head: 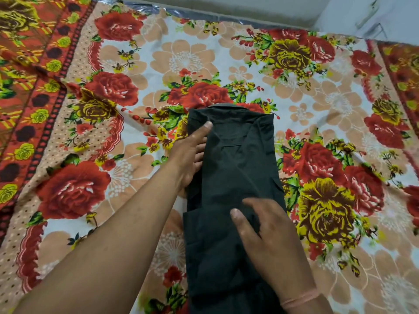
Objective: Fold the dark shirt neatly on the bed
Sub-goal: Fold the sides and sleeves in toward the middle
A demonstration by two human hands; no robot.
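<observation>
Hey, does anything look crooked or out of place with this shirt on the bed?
Slightly. The dark shirt lies in a long strip, but its left edge steps outward below the left hand, so the layers aren't aligned. The bedsheet is rumpled at far left.

Dark shirt (238,168) folded into a narrow strip on the floral bed (127,64), collar (224,106) at its 12 o'clock end, left hand (189,155) pinching its 9 o'clock edge, thumb on top, right hand (269,232) pressing flat toward 6 o'clock
</observation>
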